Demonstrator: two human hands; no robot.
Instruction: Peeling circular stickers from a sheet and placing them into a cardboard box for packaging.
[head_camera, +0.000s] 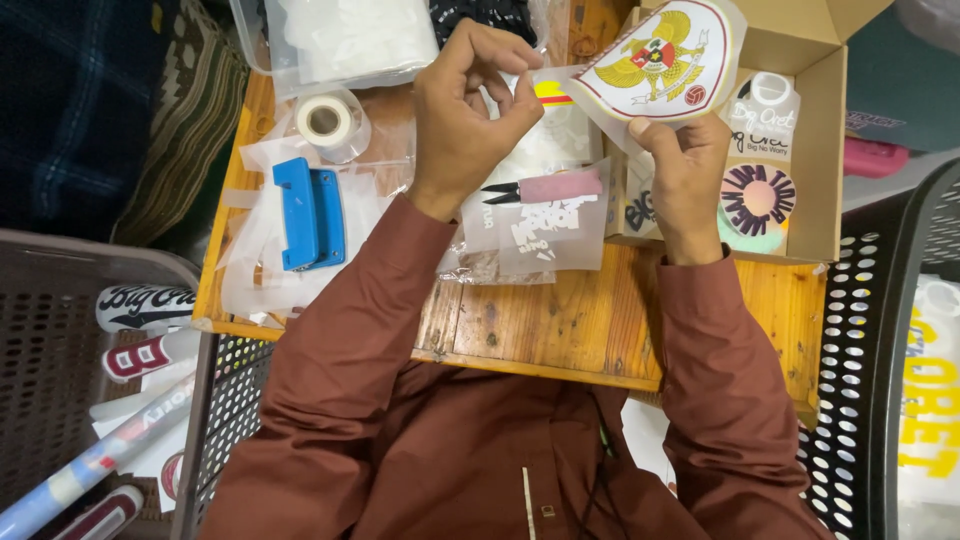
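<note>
- Presently, left hand (468, 110) – fingertips pinched shut on the clear film edge of the crest sticker sheet (655, 62).
- Right hand (688, 165) – closed on that sheet's lower edge, sheet held between both hands.
- Snips (548, 188) – just below the left hand, on the wooden table (560, 320).
- Cardboard box (815, 130) – behind the right hand.

Two hands are in view, the left hand (470, 110) and the right hand (685, 165), sharing one shield-shaped sticker (655, 60) with a gold bird crest. On the one wooden table (560, 320) lie one roll of white tape (325, 120), one blue tool (308, 212) and one pair of pink-handled snips (550, 188). One open cardboard box (820, 120) holds one round purple sticker (757, 197). Two perforated baskets show, one brown basket (60, 350) at the left and one black basket (860, 350) at the right
</note>
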